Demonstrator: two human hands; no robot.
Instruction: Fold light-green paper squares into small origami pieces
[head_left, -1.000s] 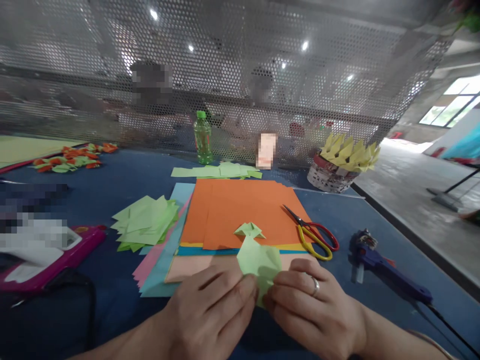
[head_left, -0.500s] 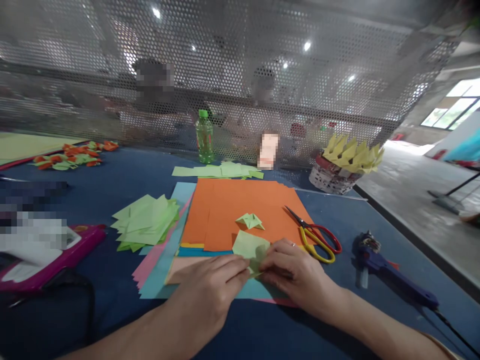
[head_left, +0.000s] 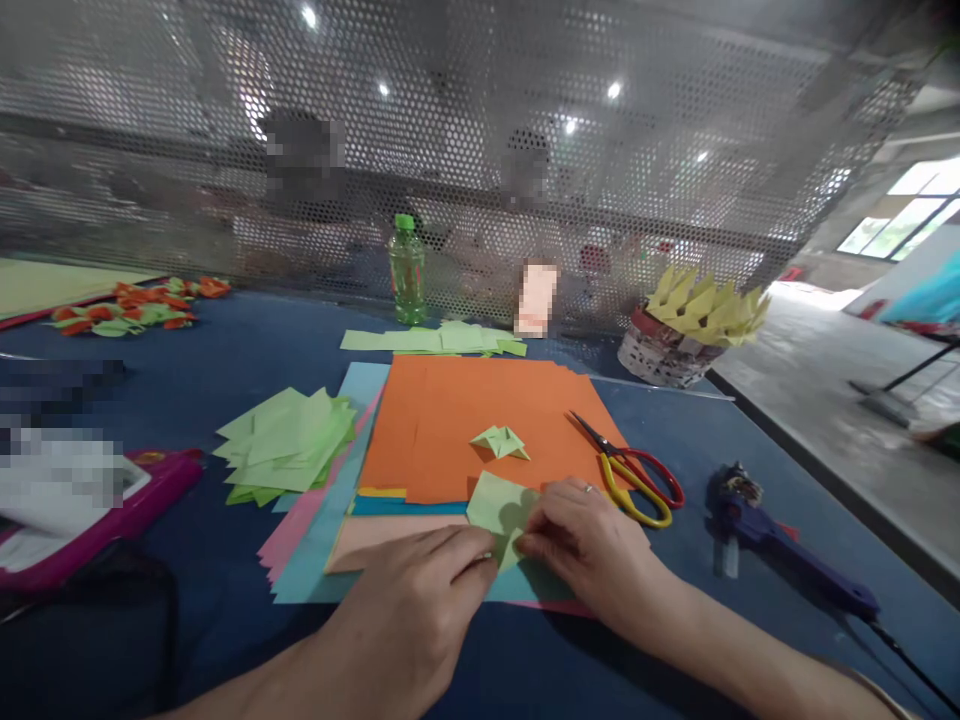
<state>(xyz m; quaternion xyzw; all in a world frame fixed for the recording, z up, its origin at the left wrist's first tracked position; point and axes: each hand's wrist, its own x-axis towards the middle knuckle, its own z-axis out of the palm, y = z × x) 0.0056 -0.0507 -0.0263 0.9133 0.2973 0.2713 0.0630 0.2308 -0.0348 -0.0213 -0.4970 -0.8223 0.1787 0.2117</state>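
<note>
Between my hands is a pale green square of paper [head_left: 496, 500], its near edge partly folded up. My left hand [head_left: 427, 590] pinches its near left part, fingers bent together. The fingers of my right hand [head_left: 585, 535] grip the near right corner, where a small flap stands up. Under the square lie orange sheets [head_left: 450, 410] on top of blue, pink and peach ones. Just beyond the square, a small folded green paper piece [head_left: 502, 442] rests on the orange. My fingers cover part of the square's edges.
Scissors [head_left: 626, 470] with red and yellow handles lie at the right, beside a blue glue gun [head_left: 787, 555]. Green paper squares [head_left: 289, 440] are piled at the left. A green bottle [head_left: 406, 275] and a basket with yellow paper points [head_left: 667, 345] stand at the back.
The near edge of the green square has been lifted, and a folded flap now shows by my right fingers. My left hand has shifted slightly towards me.
</note>
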